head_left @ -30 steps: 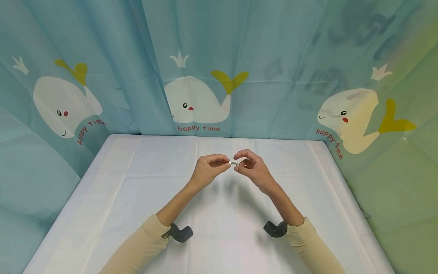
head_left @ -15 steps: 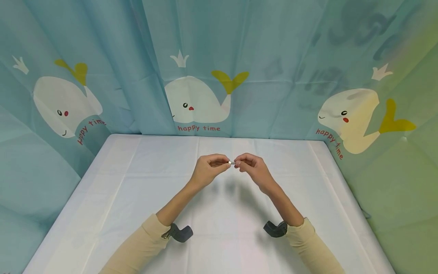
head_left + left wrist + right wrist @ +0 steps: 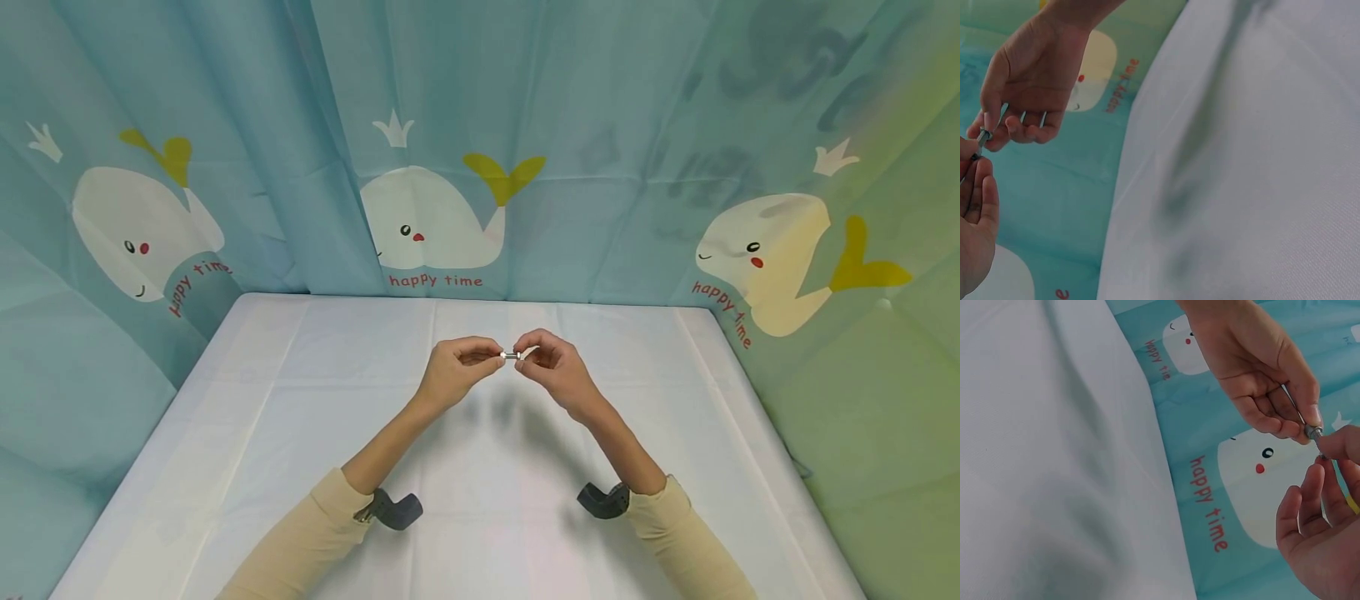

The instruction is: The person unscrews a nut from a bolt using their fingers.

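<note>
A small shiny metal bolt (image 3: 512,356), wider at both ends, is held level above the white table between the two hands. My left hand (image 3: 453,367) pinches its left end between thumb and fingertips. Thumb and index finger of my right hand (image 3: 558,371) curl around the bolt's right end, which shows between the fingertips. In the left wrist view, the right thumb lies against the wider end of the bolt (image 3: 985,134). The right wrist view shows the left hand (image 3: 1260,369) gripping the other wide end of the bolt (image 3: 1314,432). Fingertips partly cover the shaft.
A white cloth-covered table (image 3: 315,467) lies under both hands. Blue-green curtains (image 3: 600,100) with printed whales stand behind it and along its sides. Dark curved devices (image 3: 399,511) are attached at both sleeve cuffs.
The right fingertips were spread around the bolt's end, then closed over it, and now have parted slightly so that the end shows again. The left hand has kept its grip in place.
</note>
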{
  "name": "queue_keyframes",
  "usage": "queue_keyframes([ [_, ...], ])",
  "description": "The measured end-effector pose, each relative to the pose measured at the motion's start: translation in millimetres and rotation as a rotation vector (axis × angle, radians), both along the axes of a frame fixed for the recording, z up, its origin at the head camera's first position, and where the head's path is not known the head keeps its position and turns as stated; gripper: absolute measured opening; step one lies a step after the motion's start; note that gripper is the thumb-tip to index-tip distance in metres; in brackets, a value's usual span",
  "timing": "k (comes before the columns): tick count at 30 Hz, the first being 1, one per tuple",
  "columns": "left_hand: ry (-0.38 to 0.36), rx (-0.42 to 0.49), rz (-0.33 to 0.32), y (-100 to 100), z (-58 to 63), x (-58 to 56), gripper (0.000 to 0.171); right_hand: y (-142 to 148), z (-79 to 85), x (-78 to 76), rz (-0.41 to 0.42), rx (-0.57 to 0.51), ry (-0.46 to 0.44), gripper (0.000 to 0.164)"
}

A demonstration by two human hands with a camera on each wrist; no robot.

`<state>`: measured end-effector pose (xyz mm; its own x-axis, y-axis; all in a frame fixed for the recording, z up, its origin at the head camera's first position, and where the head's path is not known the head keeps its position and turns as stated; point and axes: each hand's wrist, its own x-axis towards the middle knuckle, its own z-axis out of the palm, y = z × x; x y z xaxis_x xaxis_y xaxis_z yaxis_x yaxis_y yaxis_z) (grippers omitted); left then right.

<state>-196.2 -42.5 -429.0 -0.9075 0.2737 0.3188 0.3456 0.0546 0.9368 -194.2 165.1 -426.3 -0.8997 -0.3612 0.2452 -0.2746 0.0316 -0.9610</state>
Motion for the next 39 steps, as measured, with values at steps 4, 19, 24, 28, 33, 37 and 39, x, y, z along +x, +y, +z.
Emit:
queue_keyframes([
  [4, 0.000, 0.002, 0.006, -0.1, 0.1, -0.7, 0.010, -1.8, -0.1, 0.1, -0.005, 0.015, -0.006, 0.029],
  [19, -0.005, -0.002, 0.002, -0.2, 0.0, -0.4, 0.010, -1.3, 1.3, 1.9, -0.051, 0.011, -0.015, 0.017],
  [24, -0.001, -0.001, 0.002, 0.3, 0.8, -0.2, 0.011, -1.0, 0.6, 1.2, -0.024, -0.006, -0.010, 0.023],
  [28, -0.008, 0.012, 0.002, -0.1, 1.0, -0.2, 0.012, -1.7, 0.0, 1.4, -0.014, 0.008, -0.021, 0.030],
  [33, -0.014, 0.022, -0.004, -0.1, 1.0, -0.2, 0.014, -1.8, 0.1, 2.5, -0.058, 0.021, -0.049, 0.027],
  [37, -0.021, 0.017, -0.005, 0.7, 2.1, 0.0, 0.014, -1.3, -0.6, 2.2, -0.070, 0.007, -0.047, 0.024],
  [39, -0.027, 0.012, -0.003, 1.2, 4.5, 0.8, 0.013, -1.1, 0.1, 2.4, -0.065, -0.003, -0.043, 0.021],
])
